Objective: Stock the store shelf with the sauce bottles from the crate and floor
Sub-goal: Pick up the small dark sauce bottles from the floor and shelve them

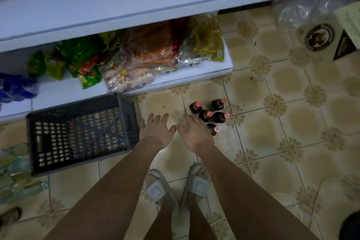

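while both hands (176,132) hang released; five sauce bottles (209,115) on floor; one crate (78,134)

Both forearms are bare, with no sleeves, watch or rings showing on the left hand (158,132) or the right hand (193,134). The lower legs are bare too. On the feet sit pale grey open-toed slide sandals (176,187) with broad, padded straps across the instep.

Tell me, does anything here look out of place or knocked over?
Five dark glass sauce bottles with pink caps stand upright on the tiled floor, not the shelf. The dark grey plastic lattice crate lies tipped on its side.
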